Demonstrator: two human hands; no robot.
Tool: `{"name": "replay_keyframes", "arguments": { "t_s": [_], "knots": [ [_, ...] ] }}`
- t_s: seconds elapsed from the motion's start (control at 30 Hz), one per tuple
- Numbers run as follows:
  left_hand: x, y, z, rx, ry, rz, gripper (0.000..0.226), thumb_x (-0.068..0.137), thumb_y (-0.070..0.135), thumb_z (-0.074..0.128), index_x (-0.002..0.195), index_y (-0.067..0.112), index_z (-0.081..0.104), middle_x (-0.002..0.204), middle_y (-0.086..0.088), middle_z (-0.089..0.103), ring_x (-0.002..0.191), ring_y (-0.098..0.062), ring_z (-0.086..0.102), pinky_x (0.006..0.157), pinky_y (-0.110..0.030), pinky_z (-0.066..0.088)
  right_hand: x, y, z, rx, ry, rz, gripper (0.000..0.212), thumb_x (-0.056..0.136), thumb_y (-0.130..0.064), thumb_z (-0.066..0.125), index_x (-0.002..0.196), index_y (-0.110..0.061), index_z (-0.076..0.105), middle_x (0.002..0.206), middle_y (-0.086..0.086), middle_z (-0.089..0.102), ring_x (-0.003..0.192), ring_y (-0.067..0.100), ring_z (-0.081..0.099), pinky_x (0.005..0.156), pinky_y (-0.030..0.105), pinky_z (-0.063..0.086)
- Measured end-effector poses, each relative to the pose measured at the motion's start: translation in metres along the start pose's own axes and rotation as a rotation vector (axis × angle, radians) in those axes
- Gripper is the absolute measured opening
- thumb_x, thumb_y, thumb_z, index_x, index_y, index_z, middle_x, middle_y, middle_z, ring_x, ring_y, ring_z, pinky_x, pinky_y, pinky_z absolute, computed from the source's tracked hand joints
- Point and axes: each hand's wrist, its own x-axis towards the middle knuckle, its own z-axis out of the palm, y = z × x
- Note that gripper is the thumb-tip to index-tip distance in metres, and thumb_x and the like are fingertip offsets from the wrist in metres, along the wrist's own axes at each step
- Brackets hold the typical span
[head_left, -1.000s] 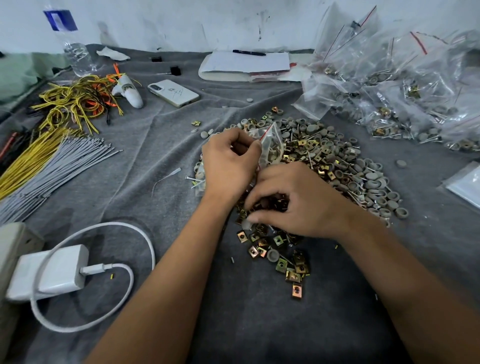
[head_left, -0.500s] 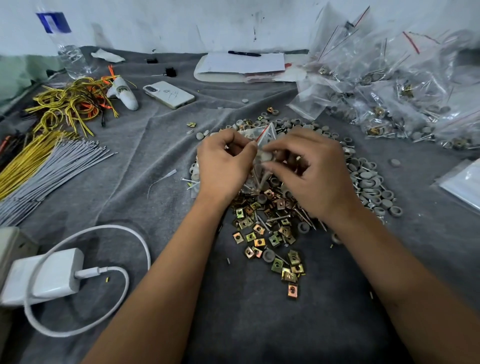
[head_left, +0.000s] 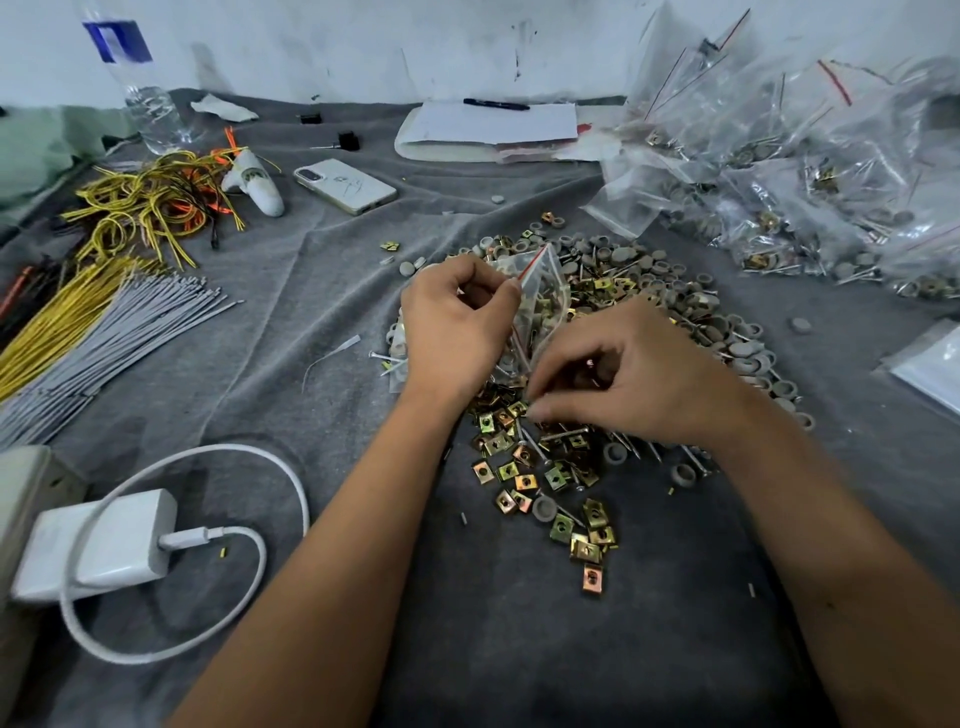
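- Left hand (head_left: 457, 322) is just past tabletop centre. Its thumb and forefinger pinch the mouth of a small clear zip bag (head_left: 543, 291) at the red strip, and the other fingers are curled.
- The zip bag is tilted, mouth toward 12 o'clock, lower end down on the parts heap between the two hands. Grey and brass pieces show inside.
- Right hand (head_left: 628, 379) is at 4 o'clock of the left hand. Fingers are curled, tips bunched low by the bag's lower edge and touching the heap. Cannot tell if a piece sits between the tips.
- Brass clips (head_left: 535, 467) are square and holed, scattered from under the right hand toward 6 o'clock on the grey cloth (head_left: 519, 649) that covers the tabletop.
- Grey round caps (head_left: 727, 338) are heaped from 12 to 3 o'clock of the hands. A few nails (head_left: 385, 357) poke out at 9 o'clock of the left wrist.
- A pile of filled clear bags (head_left: 805, 182) is at 2 o'clock of the tabletop, well apart from the hands.
- Phone (head_left: 345, 186) lies flat at 11 o'clock, with paper sheets (head_left: 493, 124) and a pen (head_left: 496, 104) at 12 o'clock.
- Yellow wires (head_left: 145, 208) and a grey tie bundle (head_left: 104, 332) are at 9 to 10 o'clock, with a water bottle (head_left: 140, 88) behind them.
- White charger (head_left: 98, 545) with a looped cable (head_left: 280, 519) is at 8 o'clock.
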Motion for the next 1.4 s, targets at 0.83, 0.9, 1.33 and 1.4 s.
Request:
{"name": "replay_keyframes", "arguments": {
  "t_s": [0.83, 0.9, 1.33, 1.4],
  "knots": [
    [0.001, -0.002, 0.002, 0.011, 0.001, 0.02, 0.019, 0.088, 0.005, 0.075, 0.071, 0.01, 0.068, 0.061, -0.009, 0.064, 0.052, -0.022, 0.055, 0.052, -0.035, 0.047, -0.001, -0.011, -0.006, 0.131, 0.117, 0.109, 0.014, 0.08, -0.024, 0.086, 0.087, -0.022, 0.074, 0.082, -0.005, 0.073, 0.076, 0.012, 0.07, 0.072, 0.027, 0.059],
    [-0.001, -0.001, 0.001, 0.01, -0.023, 0.041, 0.014, 0.088, 0.006, 0.075, 0.075, 0.003, 0.069, 0.064, -0.014, 0.066, 0.054, -0.028, 0.059, 0.051, -0.039, 0.05, 0.0, -0.002, -0.004, 0.004, 0.432, 0.108, 0.013, 0.082, -0.021, 0.085, 0.089, -0.02, 0.074, 0.079, -0.007, 0.071, 0.072, 0.009, 0.068, 0.067, 0.021, 0.057],
    [-0.005, 0.001, 0.002, -0.002, -0.076, 0.072, 0.011, 0.089, 0.004, 0.074, 0.079, 0.0, 0.07, 0.069, -0.017, 0.068, 0.06, -0.039, 0.063, 0.052, -0.042, 0.051, 0.003, 0.008, 0.0, -0.261, 0.621, 0.053, 0.011, 0.084, -0.014, 0.083, 0.093, -0.013, 0.078, 0.088, -0.008, 0.068, 0.075, -0.011, 0.057, 0.073, 0.003, 0.04],
    [-0.004, -0.001, 0.002, 0.003, -0.058, 0.064, 0.011, 0.088, 0.004, 0.074, 0.078, 0.001, 0.07, 0.067, -0.016, 0.068, 0.055, -0.033, 0.06, 0.051, -0.039, 0.049, 0.002, 0.004, 0.0, -0.238, 0.559, -0.027, 0.011, 0.083, -0.015, 0.085, 0.091, -0.012, 0.079, 0.089, -0.008, 0.07, 0.08, -0.009, 0.061, 0.078, 0.006, 0.043]
  ]
}}
